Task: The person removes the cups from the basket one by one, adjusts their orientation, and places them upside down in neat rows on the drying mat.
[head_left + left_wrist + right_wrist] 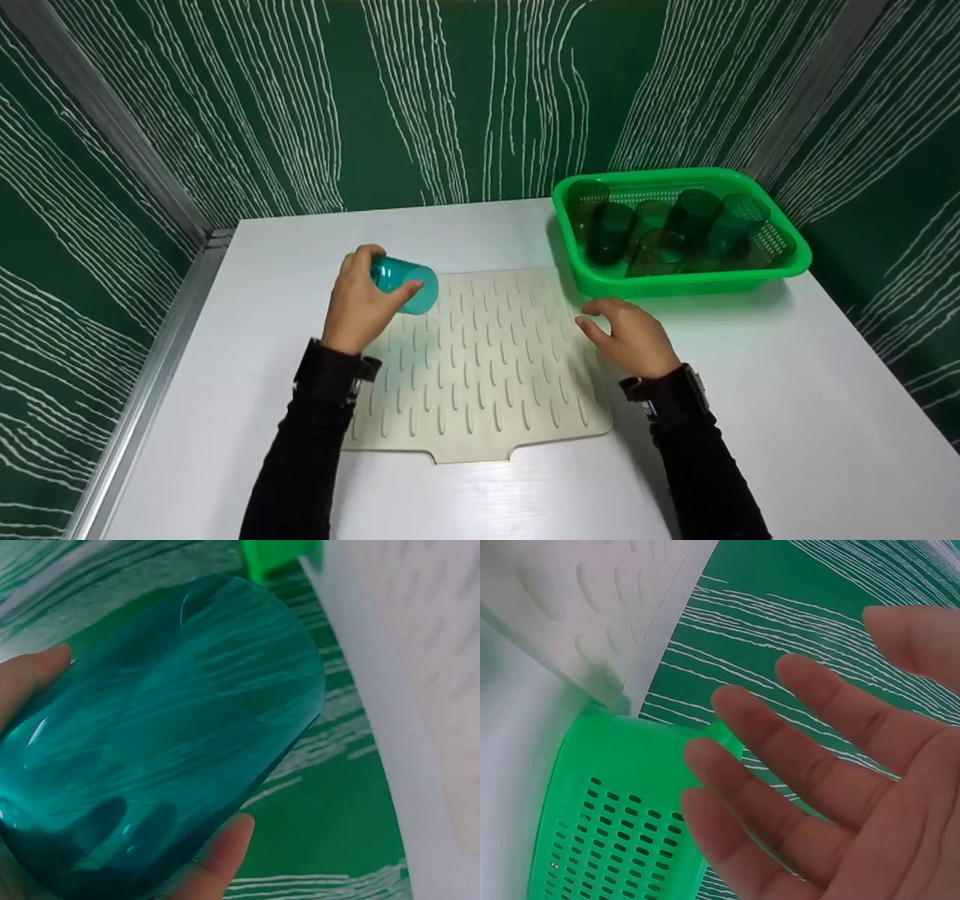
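Observation:
My left hand (361, 304) grips a clear teal cup (406, 285) above the far left corner of a cream ridged mat (480, 360). The cup lies tilted on its side, its round end facing right. In the left wrist view the thumb and fingers wrap around the teal cup (165, 727), and some fingers show through its wall. My right hand (634, 337) hovers by the mat's right edge, holding nothing. In the right wrist view its fingers (810, 765) are spread and relaxed, with the green basket (607, 825) beyond them.
A green plastic basket (690, 285) with perforated walls stands at the back right of the white table (765, 405). Several dark see-through cups (611, 232) stand inside it. Green panels (465, 97) with white wavy lines enclose the back and sides.

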